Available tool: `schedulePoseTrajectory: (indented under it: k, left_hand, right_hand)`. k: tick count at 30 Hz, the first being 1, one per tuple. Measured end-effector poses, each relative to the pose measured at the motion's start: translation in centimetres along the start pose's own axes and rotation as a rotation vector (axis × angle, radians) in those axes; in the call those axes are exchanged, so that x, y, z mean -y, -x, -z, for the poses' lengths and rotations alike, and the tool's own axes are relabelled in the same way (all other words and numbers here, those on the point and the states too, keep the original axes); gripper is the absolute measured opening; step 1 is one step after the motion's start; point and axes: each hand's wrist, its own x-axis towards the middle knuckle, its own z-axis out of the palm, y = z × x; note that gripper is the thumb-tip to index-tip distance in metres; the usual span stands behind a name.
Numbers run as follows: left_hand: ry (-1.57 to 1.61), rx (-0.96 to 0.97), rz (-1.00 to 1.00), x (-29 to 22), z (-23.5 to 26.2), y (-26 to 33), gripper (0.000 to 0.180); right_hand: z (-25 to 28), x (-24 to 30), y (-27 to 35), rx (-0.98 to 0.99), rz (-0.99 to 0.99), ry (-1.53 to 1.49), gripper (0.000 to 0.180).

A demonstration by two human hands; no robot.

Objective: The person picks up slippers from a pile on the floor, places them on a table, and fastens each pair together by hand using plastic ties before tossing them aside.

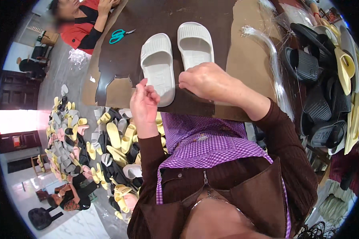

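Observation:
Two pale grey slide sandals lie side by side on the dark table, toes pointing away from me. My left hand (145, 99) is at the heel of the left sandal (157, 47), fingers curled and tips drawn together. Over the heel of the right sandal (195, 35) is my right hand (203, 81), closed in a pinch and hiding that heel. Whatever thin thing the fingers may hold is too small to make out. A bundle of clear plastic strands (272, 55) lies along the right side of the table.
Teal-handled scissors (117, 36) lie at the table's far left. Black and yellow slides (305, 63) are piled on the right. Many loose slides (115, 135) cover the floor at left. A person in red (81, 34) sits across the table's left corner.

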Motion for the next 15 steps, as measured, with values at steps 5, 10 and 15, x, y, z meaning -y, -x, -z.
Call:
schedulePoseTrajectory:
  k: [5,10,15]
  left_hand:
    - [-0.347,0.05,0.034,1.0,-1.7,1.2,0.035]
    - [-0.431,0.066,0.146,1.0,-0.9,2.0,0.037]
    - [-0.522,0.027,0.137,1.4,-1.0,3.4,0.043]
  right_hand:
    - [-1.4,-0.1,0.1,0.076,0.011,0.054,0.019]
    - [-2.0,0.7,0.6,0.173,0.042,0.029,0.02]
    - [-2.1,1.1,1.0,0.225,0.082,-0.014,0.02]
